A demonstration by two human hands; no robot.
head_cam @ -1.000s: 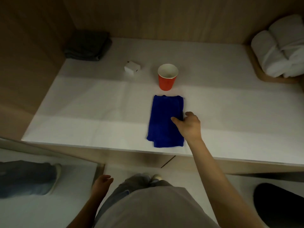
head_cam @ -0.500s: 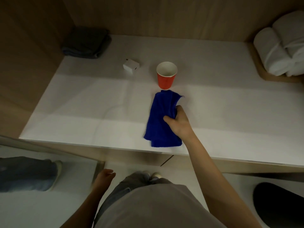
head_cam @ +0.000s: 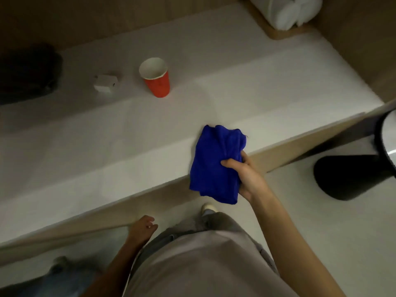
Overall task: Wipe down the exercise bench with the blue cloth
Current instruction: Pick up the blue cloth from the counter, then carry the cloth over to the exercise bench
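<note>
Pale wood panels wall in a long white tabletop (head_cam: 85,151) that runs from left to right. At its far left corner lies a dark folded fabric (head_cam: 27,71); at the far right, rolled white towels (head_cam: 287,11) sit in a wooden tray (head_cam: 278,34). The blue cloth (head_cam: 214,163), bunched, lies at the near edge of the tabletop right of centre, its lower part hanging past the edge. The right hand (head_cam: 246,174) grips it, thumb on top and fingers curled around its right side. The left hand (head_cam: 142,229) hangs low beside the thigh, loosely curled and holding nothing. A red cup (head_cam: 157,82) stands upright farther back, with a small white box (head_cam: 105,82) just left of it.
</note>
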